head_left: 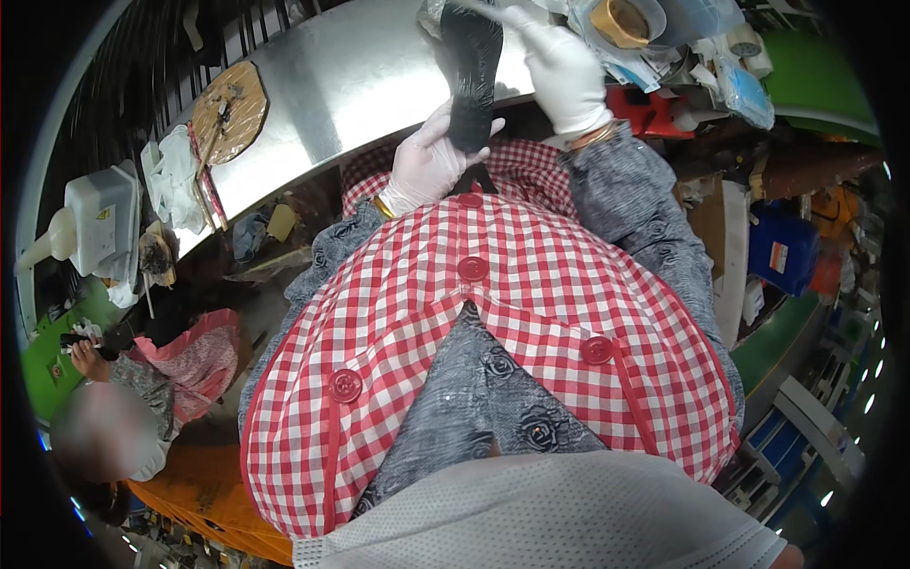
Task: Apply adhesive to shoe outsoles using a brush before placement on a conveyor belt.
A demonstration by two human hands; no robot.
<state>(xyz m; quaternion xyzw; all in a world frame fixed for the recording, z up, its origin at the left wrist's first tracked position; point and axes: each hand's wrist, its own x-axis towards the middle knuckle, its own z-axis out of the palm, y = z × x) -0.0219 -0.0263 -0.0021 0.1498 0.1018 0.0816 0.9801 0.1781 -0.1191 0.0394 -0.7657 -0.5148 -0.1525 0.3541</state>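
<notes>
Overhead, looking down past a red-and-white checked apron with red buttons, worn over a grey patterned top.

Left hand, in a white glove, fingers curled round the lower end of a black shoe insole; thumb side against the insole's edge. Grip closed on it. Insole stands roughly upright, long axis running away from the body, held above the near edge of a shiny metal table.

Right hand, also white-gloved, just beside the insole's upper right edge. Forefinger stretched toward the insole's top, other fingers bent. A thin pale tool or brush seems to lie along that finger, crossing the insole's tip; too blurred to tell what it is, and cannot tell whether the fingers pinch it. A gold-coloured bangle shows at each wrist.

On the table, left: a round brown board with smears on it, and a crumpled white cloth hanging at the table's edge. Further left, a white plastic container with a spout. Top right, beyond the right hand: a roll of tan tape among clear plastic bags and clutter. Right side, lower down: a blue canister.

Lower left, well apart: another person in a pink apron, a hand holding a dark object.
</notes>
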